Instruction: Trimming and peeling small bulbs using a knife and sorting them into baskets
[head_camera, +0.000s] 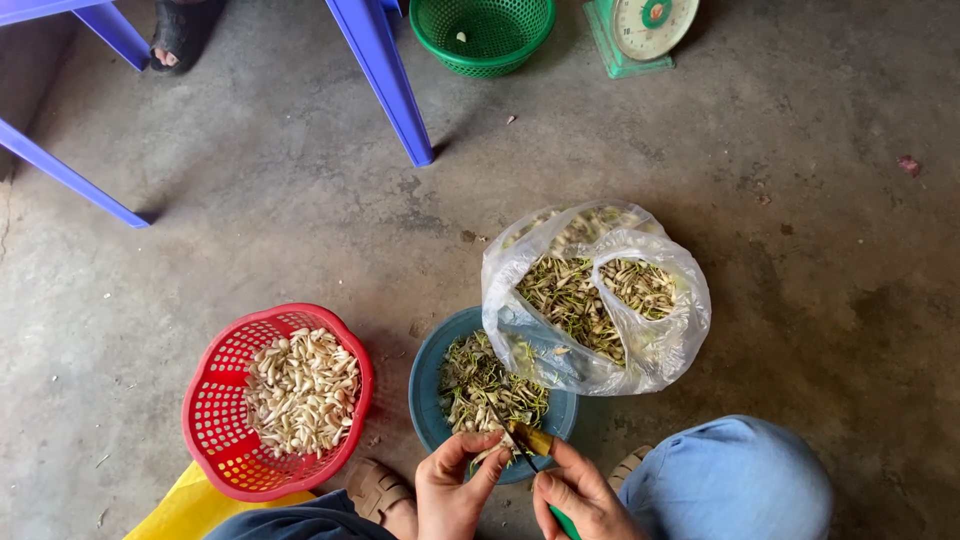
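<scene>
My left hand (455, 490) pinches a small pale clove-like piece (492, 452) over the near rim of a teal bowl (428, 375) that holds greenish peel scraps. My right hand (580, 495) grips a small knife with a green handle (563, 522), and its blade (528, 440) touches the piece. Left of the bowl stands a red plastic basket (215, 410) filled with several pale peeled pieces (302, 390). A clear plastic bag (655, 350) of unpeeled greenish pieces leans on the bowl's far right edge.
My knee in blue cloth (730, 480) is at lower right and a sandalled foot (378, 490) at bottom centre. Blue chair legs (385, 80), a green basket (483, 35), a green kitchen scale (640, 30) and another person's foot (180, 40) stand at the far edge of the concrete floor. A yellow sheet (180, 510) lies under the red basket.
</scene>
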